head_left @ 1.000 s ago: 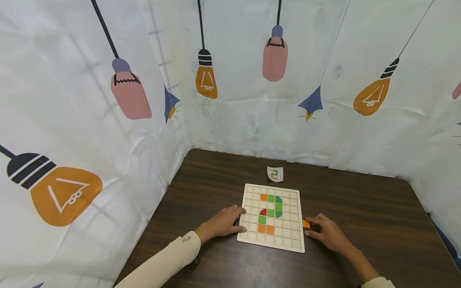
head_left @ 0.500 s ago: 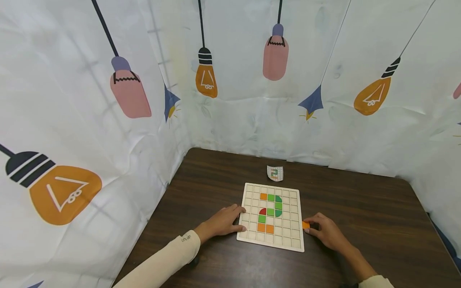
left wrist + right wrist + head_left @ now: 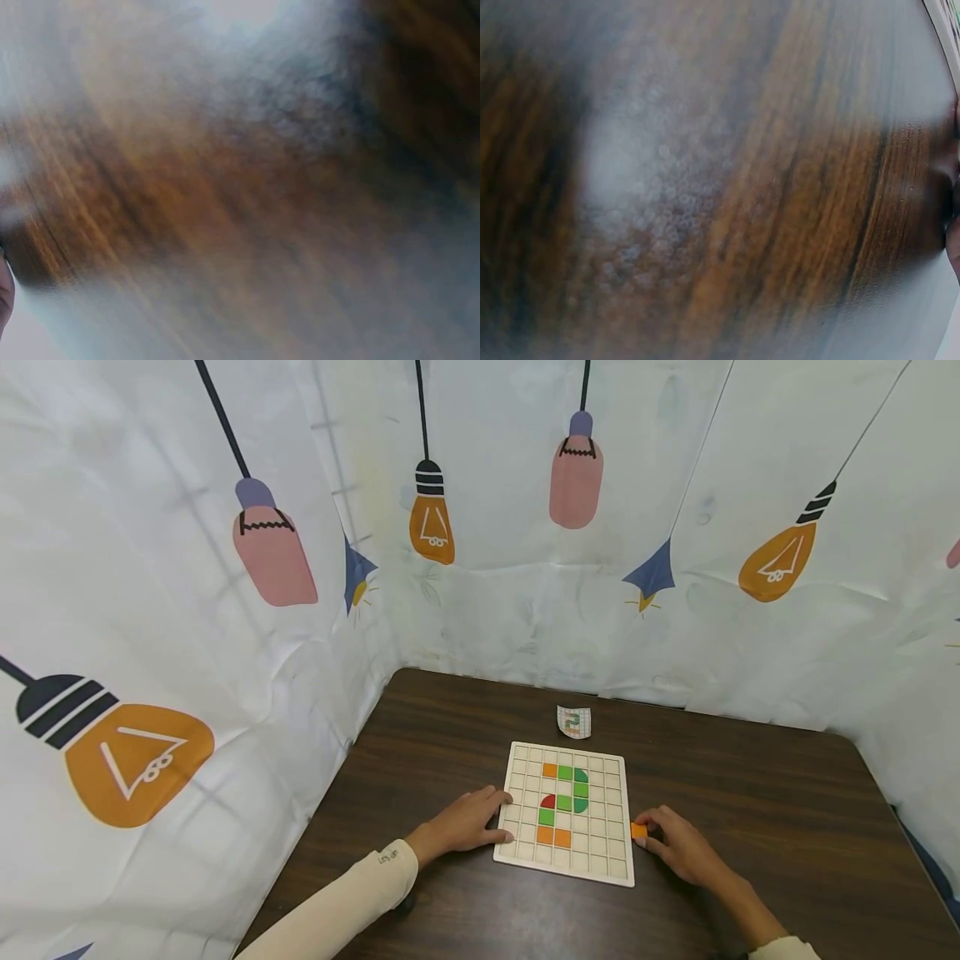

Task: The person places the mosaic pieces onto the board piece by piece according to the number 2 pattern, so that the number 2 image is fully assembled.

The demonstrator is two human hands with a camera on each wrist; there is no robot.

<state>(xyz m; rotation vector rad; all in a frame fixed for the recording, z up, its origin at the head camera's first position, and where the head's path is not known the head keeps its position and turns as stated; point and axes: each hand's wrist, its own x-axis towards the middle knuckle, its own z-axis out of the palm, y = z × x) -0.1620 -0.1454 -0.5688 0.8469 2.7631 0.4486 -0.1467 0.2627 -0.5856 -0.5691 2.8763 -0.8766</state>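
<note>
A cream square grid board [image 3: 603,860] lies on the table in the head view. Set in its cells are several orange, green and red tiles, among them a red quarter-round tile [image 3: 548,802] and a green square tile [image 3: 547,817]. My left hand [image 3: 468,821] rests at the board's left edge, thumb and fingers spread apart, their tips on the rim. Just off the right edge, my right hand [image 3: 678,843] pinches an orange square tile [image 3: 638,831] between thumb and fingers. The wrist views show mostly blurred table, with only a sliver of each hand at the border.
A small printed card [image 3: 573,722] with a coloured pattern on a grid lies behind the board. The dark wooden table [image 3: 765,785] reaches back to a white curtain [image 3: 480,618] printed with hanging lamps, which also runs along the left side.
The orange tile in my right hand has turned and shifted slightly beside the board's right edge. My left hand stays where it was.
</note>
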